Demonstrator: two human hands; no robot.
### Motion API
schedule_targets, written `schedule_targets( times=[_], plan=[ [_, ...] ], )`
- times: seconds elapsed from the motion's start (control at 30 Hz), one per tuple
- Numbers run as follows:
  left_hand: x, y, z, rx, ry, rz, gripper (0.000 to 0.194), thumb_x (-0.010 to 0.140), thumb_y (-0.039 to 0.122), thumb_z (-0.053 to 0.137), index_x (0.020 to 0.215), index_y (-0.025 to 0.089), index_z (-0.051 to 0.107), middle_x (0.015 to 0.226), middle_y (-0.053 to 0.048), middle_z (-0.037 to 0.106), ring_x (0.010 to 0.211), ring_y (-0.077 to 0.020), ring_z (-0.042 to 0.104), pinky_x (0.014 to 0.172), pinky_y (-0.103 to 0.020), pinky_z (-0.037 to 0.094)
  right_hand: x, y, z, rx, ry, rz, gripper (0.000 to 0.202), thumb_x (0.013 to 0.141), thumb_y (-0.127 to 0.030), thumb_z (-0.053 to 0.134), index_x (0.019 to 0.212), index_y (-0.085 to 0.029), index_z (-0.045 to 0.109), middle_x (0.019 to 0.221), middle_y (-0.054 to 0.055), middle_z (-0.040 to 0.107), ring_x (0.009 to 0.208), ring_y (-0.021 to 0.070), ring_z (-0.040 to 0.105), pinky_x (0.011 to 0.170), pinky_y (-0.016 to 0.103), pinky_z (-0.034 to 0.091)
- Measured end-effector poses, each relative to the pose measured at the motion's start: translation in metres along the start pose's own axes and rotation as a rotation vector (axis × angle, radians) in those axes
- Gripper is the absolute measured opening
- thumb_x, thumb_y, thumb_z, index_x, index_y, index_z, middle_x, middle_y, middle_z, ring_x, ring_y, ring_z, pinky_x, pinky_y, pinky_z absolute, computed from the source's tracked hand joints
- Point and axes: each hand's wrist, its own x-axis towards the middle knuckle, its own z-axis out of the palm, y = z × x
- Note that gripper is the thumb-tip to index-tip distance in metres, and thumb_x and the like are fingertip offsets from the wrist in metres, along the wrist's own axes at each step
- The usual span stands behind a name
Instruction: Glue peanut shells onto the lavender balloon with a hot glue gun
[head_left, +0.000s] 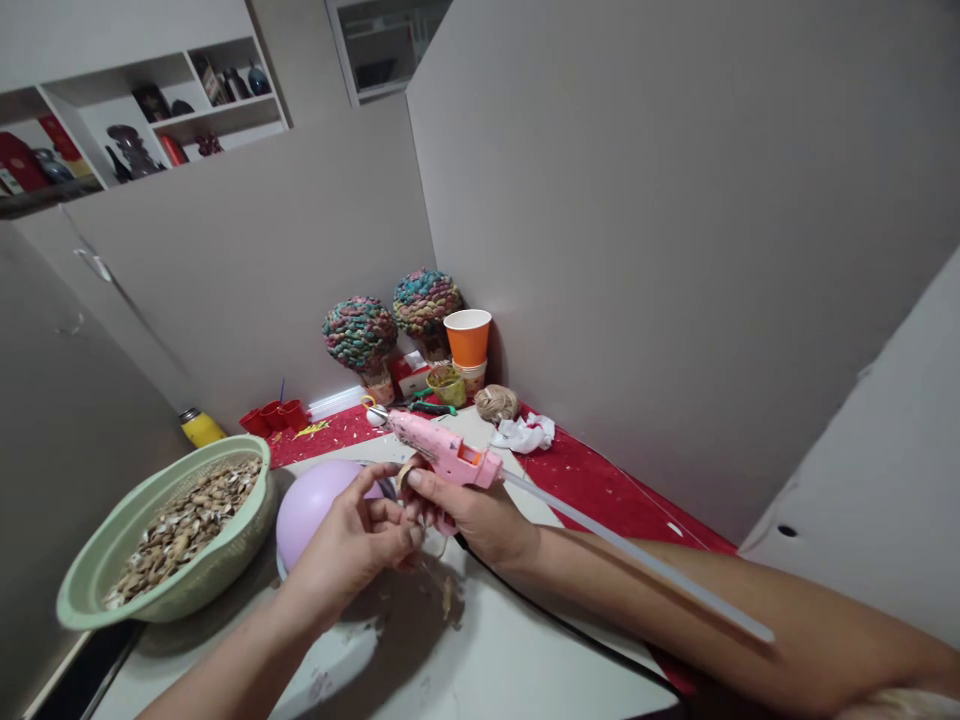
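Note:
My right hand (480, 515) is wrapped round a pink hot glue gun (435, 447), its nozzle pointing away to the left. A long translucent glue stick (637, 555) sticks out of the gun's back end. At my right thumb and forefinger is a small tan shell piece (406, 474). My left hand (360, 535) is closed in a pinch right beside it, fingertips meeting the right hand's; what it grips is hidden. Behind the left hand sits a lilac balloon (311, 510), partly covered. A small brown bit (447, 597) shows below the hands.
A green colander (255, 490) full of nutshell-like pieces stands at left. Farther back are two ball-topped, multicoloured trees (360, 335), an orange paper cup (469, 340), a twine ball (496, 403), crumpled tissue (525, 433) and red cups (277, 415). A black cord (555, 620) crosses the white board.

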Motion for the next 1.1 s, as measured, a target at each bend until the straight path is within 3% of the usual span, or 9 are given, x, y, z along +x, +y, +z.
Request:
schedule_targets(
  times=[0.1,0.23,0.47,0.57,0.67,0.77,0.83,0.93,1.1],
  plan=[
    [-0.004,0.009,0.001,-0.005,0.009,-0.025,0.058,0.064,0.031,0.081,0.111,0.021,0.048,0.055,0.01,0.051,0.04,-0.0054,0.041,0.04,-0.018,0.036,0.002,-0.003,-0.002,0.003,0.055,0.006,0.042,0.07,-0.058,0.075,0.075,-0.018,0.061,0.061,-0.001,0.063,0.05,0.0105,0.053,0.046,0.022,0.038],
    [-0.019,0.041,-0.016,-0.069,0.174,-0.009,0.049,0.067,0.027,0.074,0.111,0.022,0.053,0.047,0.014,0.034,0.036,-0.0029,0.021,0.035,-0.015,0.02,0.009,-0.008,-0.008,0.016,0.152,-0.028,0.043,0.067,-0.059,0.075,0.072,-0.018,0.061,0.063,0.001,0.064,0.052,0.0118,0.055,0.046,0.022,0.039],
    [-0.054,0.131,-0.106,0.093,0.549,0.352,0.031,0.059,0.014,0.074,0.087,0.019,0.061,0.047,0.012,0.038,0.039,-0.0019,0.028,0.038,-0.012,0.024,0.023,0.003,-0.018,0.023,0.273,-0.073,0.041,0.065,-0.055,0.078,0.073,-0.018,0.063,0.066,0.001,0.064,0.052,0.0125,0.055,0.044,0.022,0.039],
    [-0.064,0.147,-0.148,0.172,0.645,0.419,0.024,0.065,0.009,0.07,0.085,0.019,0.061,0.049,0.011,0.05,0.042,-0.0017,0.039,0.044,-0.011,0.031,0.023,0.01,-0.018,-0.001,0.258,-0.045,0.038,0.066,-0.053,0.078,0.071,-0.018,0.065,0.058,0.0,0.062,0.049,0.0126,0.054,0.042,0.023,0.039],
    [-0.068,0.135,-0.178,0.252,0.698,0.368,0.036,0.057,0.009,0.073,0.09,0.02,0.062,0.058,0.01,0.061,0.049,-0.0045,0.053,0.052,-0.014,0.042,0.02,0.011,-0.017,-0.02,0.247,-0.029,0.038,0.067,-0.053,0.078,0.071,-0.018,0.065,0.056,0.0,0.062,0.048,0.0127,0.054,0.043,0.023,0.04],
    [-0.071,0.104,-0.19,0.331,0.648,0.156,0.061,0.039,-0.001,0.078,0.095,0.019,0.068,0.093,-0.007,0.075,0.074,-0.0221,0.069,0.061,-0.029,0.054,0.017,0.011,-0.016,-0.038,0.24,-0.014,0.04,0.067,-0.055,0.078,0.071,-0.018,0.065,0.055,0.0,0.061,0.046,0.0131,0.055,0.042,0.024,0.04],
    [-0.078,0.084,-0.189,0.358,0.618,0.07,0.06,0.042,0.005,0.082,0.1,0.019,0.069,0.109,-0.013,0.073,0.083,-0.0272,0.071,0.069,-0.034,0.056,0.016,0.011,-0.016,-0.067,0.239,0.002,0.043,0.066,-0.059,0.078,0.071,-0.018,0.064,0.054,0.0,0.062,0.046,0.0134,0.056,0.043,0.024,0.04],
    [-0.096,0.06,-0.179,0.371,0.606,0.043,0.058,0.062,0.024,0.082,0.116,0.019,0.063,0.111,-0.012,0.072,0.087,-0.0244,0.071,0.081,-0.035,0.053,0.015,0.011,-0.016,-0.108,0.245,0.024,0.047,0.063,-0.063,0.076,0.069,-0.018,0.064,0.054,0.001,0.061,0.046,0.0135,0.055,0.045,0.025,0.042],
    [-0.122,0.03,-0.16,0.314,0.65,0.066,0.056,0.075,0.038,0.077,0.124,0.019,0.057,0.099,-0.009,0.074,0.074,-0.016,0.065,0.065,-0.026,0.05,0.016,0.013,-0.014,-0.138,0.222,0.034,0.047,0.065,-0.065,0.075,0.07,-0.02,0.063,0.052,0.0,0.06,0.048,0.0157,0.057,0.046,0.027,0.042]
  ],
)
